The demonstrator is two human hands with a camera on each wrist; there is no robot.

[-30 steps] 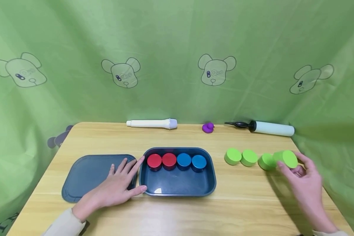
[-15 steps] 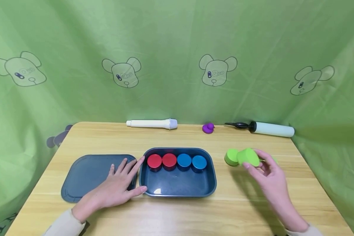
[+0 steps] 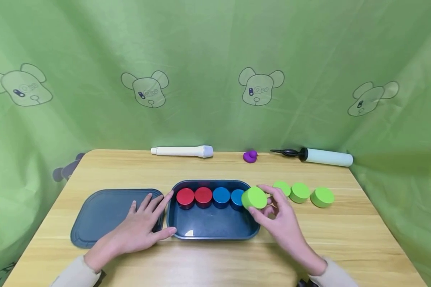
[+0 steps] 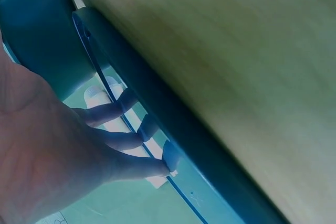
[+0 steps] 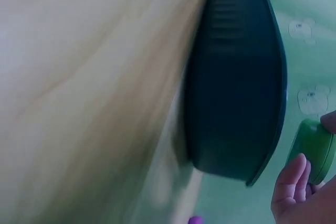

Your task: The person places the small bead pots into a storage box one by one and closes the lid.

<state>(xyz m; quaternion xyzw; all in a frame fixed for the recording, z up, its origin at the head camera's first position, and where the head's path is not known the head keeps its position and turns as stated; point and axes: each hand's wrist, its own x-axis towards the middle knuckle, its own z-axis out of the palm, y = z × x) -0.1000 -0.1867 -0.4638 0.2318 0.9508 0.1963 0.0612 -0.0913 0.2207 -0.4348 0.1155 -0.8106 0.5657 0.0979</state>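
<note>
My right hand (image 3: pixel 283 223) pinches a short green cylinder (image 3: pixel 255 198) between thumb and fingers, raised over the right end of a dark blue box (image 3: pixel 215 228). The right wrist view shows that green cylinder (image 5: pixel 312 150) above the level of the box rim. Inside the box, along its far wall, stand two red cylinders (image 3: pixel 203 195) and two blue cylinders (image 3: pixel 221 197); the held one partly covers the rightmost blue. My left hand (image 3: pixel 134 229) lies with fingers spread on the flat dark lid (image 3: pixel 104 211), its thumb and index finger reaching the box's left rim.
Three more green cylinders (image 3: pixel 299 192) stand in a row right of the box. Along the table's back edge lie a white microphone-shaped object (image 3: pixel 181 151), a purple duck (image 3: pixel 250 156) and a white hand pump (image 3: pixel 327 156). A green curtain (image 3: pixel 208 48) hangs behind.
My right hand has carried the green cylinder leftward from the right side of the table, past the other green ones, to over the box. The left hand has stayed in place.
</note>
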